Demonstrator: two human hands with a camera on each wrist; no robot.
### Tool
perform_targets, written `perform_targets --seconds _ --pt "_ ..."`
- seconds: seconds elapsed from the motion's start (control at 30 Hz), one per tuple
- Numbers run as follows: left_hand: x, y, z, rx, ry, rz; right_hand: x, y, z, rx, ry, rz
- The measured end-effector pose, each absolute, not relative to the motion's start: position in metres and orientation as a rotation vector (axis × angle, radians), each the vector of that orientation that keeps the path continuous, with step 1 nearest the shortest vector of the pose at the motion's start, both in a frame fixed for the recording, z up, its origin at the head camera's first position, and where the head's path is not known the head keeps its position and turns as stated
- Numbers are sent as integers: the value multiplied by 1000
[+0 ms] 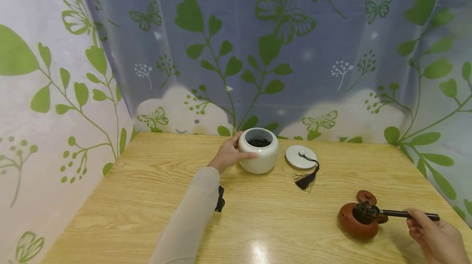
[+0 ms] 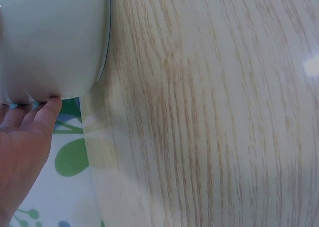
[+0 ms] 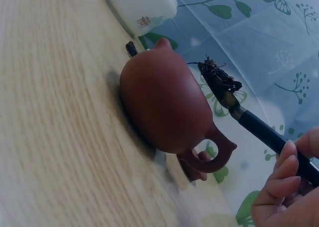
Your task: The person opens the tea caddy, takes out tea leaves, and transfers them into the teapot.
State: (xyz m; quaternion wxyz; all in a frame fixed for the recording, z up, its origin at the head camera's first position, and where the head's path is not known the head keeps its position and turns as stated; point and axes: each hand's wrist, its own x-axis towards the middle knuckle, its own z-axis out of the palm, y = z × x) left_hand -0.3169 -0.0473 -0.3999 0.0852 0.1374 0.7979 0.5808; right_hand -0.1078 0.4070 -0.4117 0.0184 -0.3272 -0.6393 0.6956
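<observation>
At the far middle of the table, my left hand (image 1: 229,155) holds a white ceramic jar (image 1: 262,163) by its left side, thumb in front and fingers behind. Dark dried tea leaves (image 1: 259,143) lie inside the jar. My right hand (image 1: 436,237) pinches the black handle of a tea scoop (image 1: 396,213) at the lower right. In the right wrist view, its tip carries a heap of tea leaves (image 3: 219,77) above the brown clay teapot (image 3: 167,102). The teapot stands uncovered on the table, its opening partly covered by the scoop's load in the head view.
The teapot's small lid (image 1: 366,196) lies just behind the pot. A white jar lid (image 1: 295,157) with a dark tassel (image 1: 307,180) lies right of the jar. The wooden table (image 1: 147,198) meets a patterned curtain (image 1: 236,51) at the back.
</observation>
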Motion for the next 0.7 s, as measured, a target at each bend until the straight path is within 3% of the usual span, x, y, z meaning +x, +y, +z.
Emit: perform_targets --seconds 0.7 --pt "-320 -47 -402 388 2386 1739 -108 388 -392 -934 -2479 1368"
